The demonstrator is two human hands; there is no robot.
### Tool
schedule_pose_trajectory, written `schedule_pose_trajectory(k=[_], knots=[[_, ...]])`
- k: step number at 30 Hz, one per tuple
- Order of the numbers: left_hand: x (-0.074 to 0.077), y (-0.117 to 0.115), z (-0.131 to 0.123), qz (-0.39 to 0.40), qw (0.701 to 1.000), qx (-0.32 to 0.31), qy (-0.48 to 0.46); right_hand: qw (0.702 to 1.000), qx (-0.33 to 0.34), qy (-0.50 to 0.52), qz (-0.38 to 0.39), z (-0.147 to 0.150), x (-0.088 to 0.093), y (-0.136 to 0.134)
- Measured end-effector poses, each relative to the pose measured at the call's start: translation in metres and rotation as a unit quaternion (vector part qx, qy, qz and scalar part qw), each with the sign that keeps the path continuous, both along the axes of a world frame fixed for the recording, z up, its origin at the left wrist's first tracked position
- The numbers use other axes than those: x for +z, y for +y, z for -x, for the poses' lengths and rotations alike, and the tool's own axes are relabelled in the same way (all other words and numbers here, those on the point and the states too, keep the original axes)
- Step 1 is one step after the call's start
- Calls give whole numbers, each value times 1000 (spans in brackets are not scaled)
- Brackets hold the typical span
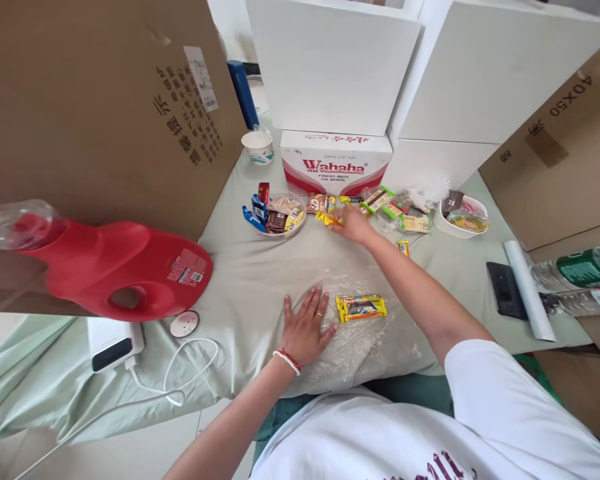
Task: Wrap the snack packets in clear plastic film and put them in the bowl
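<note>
A pale green cloth [240, 267] spreads across my feed. The right hand [353, 225] pinches a yellow packet [324, 218] at its fingertips, near the clear bowl [300, 227] of wrapped snacks [276, 221]. I see the left hand [304, 330] flat, fingers spread, beside yellow-wrapped bars [361, 308] lying on a clear plastic sheet [375, 348]. Farther out, I make out a white bowl [463, 229], the Wahaha box [336, 163] behind and, well to the left, a red jug [115, 260].

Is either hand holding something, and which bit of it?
The right hand holds a small yellow packet by its right end, with the fingers partly hiding the grip. The left hand lies flat, holding nothing.
</note>
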State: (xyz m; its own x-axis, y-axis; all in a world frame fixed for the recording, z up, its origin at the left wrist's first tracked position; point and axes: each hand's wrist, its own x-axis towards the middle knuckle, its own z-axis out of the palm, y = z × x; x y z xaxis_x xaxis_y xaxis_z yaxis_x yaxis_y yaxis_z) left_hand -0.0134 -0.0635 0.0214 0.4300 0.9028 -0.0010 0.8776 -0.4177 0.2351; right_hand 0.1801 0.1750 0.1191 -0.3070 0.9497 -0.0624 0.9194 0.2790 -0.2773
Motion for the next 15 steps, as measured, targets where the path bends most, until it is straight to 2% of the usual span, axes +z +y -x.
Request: schedule_pose_trajectory(k=[2,4,6,9,11,13,15], knots=[[2,5,2,9,1000,-1,-8,996,-36,35,-74,-36,4,11],[3,12,6,18,1000,-6,-14,992,-38,55,-104,-74,-2,1],[3,19,11,17,1000,-20,-15,996,1,49,-76,-110,-17,-30],[1,26,21,-7,999,-49,-5,996,82,25,7,-160,-46,-84],[-1,27,27,-20,998,-61,0,995,89,37,36,-188,-59,-106],[-2,27,31,-23,998,-64,5,997,28,66,39,-212,-61,-108],[-1,25,32,-22,998,-59,12,995,-75,70,8,-233,-55,-91]])
